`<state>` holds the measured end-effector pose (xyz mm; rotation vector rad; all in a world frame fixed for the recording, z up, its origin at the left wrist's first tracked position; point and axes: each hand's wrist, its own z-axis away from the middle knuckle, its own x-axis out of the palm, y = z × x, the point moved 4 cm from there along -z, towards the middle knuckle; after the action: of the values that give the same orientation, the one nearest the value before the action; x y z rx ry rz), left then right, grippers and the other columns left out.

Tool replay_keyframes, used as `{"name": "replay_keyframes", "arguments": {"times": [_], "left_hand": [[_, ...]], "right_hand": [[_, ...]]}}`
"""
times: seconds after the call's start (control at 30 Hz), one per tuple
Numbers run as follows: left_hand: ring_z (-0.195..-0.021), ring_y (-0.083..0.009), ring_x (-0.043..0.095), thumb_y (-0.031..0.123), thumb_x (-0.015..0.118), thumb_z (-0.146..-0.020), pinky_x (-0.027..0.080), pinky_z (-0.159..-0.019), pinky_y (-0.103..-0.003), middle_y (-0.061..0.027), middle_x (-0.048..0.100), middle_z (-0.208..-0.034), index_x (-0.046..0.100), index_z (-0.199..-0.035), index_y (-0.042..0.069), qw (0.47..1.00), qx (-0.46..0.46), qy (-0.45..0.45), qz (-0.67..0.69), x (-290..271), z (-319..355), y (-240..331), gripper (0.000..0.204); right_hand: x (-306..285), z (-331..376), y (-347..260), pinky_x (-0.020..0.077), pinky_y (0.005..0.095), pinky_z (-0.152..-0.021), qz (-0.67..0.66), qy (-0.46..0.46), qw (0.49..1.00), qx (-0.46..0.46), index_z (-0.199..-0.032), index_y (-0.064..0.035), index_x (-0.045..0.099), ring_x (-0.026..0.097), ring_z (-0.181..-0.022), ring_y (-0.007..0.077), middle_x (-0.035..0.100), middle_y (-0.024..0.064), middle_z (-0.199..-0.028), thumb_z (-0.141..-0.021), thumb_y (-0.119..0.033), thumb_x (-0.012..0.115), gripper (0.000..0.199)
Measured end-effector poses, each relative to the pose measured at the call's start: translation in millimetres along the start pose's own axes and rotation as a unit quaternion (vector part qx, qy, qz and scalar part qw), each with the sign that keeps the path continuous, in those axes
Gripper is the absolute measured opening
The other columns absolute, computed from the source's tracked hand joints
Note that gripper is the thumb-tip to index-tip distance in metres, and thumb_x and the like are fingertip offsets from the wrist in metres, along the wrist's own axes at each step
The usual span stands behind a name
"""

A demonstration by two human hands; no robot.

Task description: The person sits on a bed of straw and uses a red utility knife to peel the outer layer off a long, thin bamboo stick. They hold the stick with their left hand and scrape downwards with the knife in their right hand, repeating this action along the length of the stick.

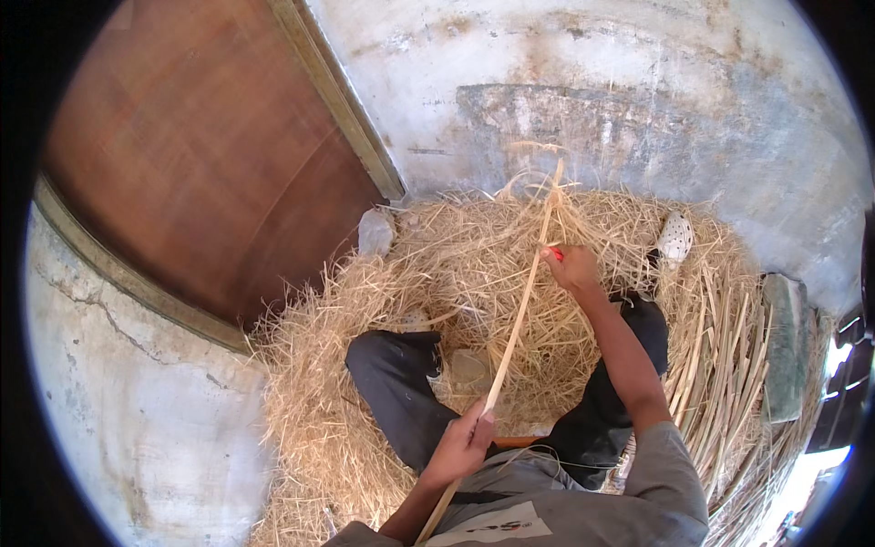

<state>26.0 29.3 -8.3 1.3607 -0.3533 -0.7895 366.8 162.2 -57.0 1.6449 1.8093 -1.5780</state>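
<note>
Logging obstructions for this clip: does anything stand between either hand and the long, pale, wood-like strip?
Nothing visible blocks the left hand, which is closed on the long, pale, wood-like strip. The right hand has a small red object in its grip, right by the strip; whether that separates them is unclear.

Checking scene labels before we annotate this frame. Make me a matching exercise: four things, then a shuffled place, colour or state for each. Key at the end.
Things:
1. Left hand
2. Right hand
3. Shoe at right
4. Framed panel

Descriptions:
A. White with dark spots
B. Farther from the lap, closed on a small red object
C. Reddish brown, at the picture's upper left
D. Closed around the pale strip, near the lap

Pairs: 1-D, 2-B, 3-A, 4-C
</note>
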Motion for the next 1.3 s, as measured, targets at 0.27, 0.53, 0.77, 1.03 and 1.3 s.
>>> {"name": "replay_keyframes", "arguments": {"times": [0.27,0.53,0.77,1.03,1.3], "left_hand": [[-0.058,-0.0067,0.042,0.014,0.045,-0.099,0.038,-0.053,-0.024,0.0001,0.045,-0.064,0.049,-0.120,0.001,0.998,-0.034,-0.037,0.024,-9.6,20.2,-0.4,0.025],[-0.046,-0.0032,0.042,0.017,0.039,-0.102,0.034,-0.041,-0.019,0.0021,0.047,-0.062,0.047,-0.131,0.005,0.997,-0.024,0.017,0.067,-34.3,-11.8,19.9,0.032],[-0.037,-0.0041,0.039,0.021,0.037,-0.103,0.033,-0.036,-0.019,-0.0003,0.050,-0.060,0.045,-0.128,0.002,0.974,0.163,0.130,0.088,-84.2,-88.4,97.7,0.032],[-0.053,-0.0111,0.058,0.023,0.035,-0.103,0.048,-0.050,-0.023,-0.0078,0.060,-0.075,0.042,-0.123,0.001,0.827,0.436,0.309,0.174,-125.1,-170.5,167.2,0.030],[-0.102,-0.0205,0.063,0.022,0.050,-0.099,0.057,-0.081,-0.033,-0.0153,0.063,-0.112,0.047,-0.109,0.002,0.872,0.188,0.310,0.328,-110.1,-190.1,95.5,0.023]], "right_hand": [[12.2,-38.8,51.2,0.0488,0.0442,-0.077,-0.117,0.022,0.979,0.167,-0.094,-0.0020,0.069,0.064,-0.085,0.0414,0.066,0.0255,-0.087,-0.090,-0.061,0.045,0.064],[-14.3,9.0,-29.5,0.0475,0.0443,-0.068,-0.076,-0.096,0.986,0.113,-0.070,-0.0025,0.065,0.061,-0.062,0.0346,0.059,0.0177,-0.061,-0.090,-0.060,0.047,0.064],[17.8,27.6,-34.4,0.0411,0.0453,-0.053,-0.071,-0.049,0.996,-0.038,-0.064,-0.0018,0.059,0.054,-0.053,0.0363,0.053,0.0177,-0.056,-0.089,-0.061,0.047,0.065],[1.7,21.4,-36.0,0.0396,0.0407,-0.051,-0.175,0.018,0.984,-0.037,-0.067,-0.0015,0.058,0.051,-0.050,0.0308,0.051,0.0147,-0.055,-0.088,-0.054,0.053,0.057],[-16.6,21.6,-27.1,0.0366,0.0338,-0.052,-0.215,0.030,0.976,-0.021,-0.073,-0.0044,0.057,0.047,-0.052,0.0207,0.048,0.0073,-0.056,-0.084,-0.044,0.065,0.042]]}}
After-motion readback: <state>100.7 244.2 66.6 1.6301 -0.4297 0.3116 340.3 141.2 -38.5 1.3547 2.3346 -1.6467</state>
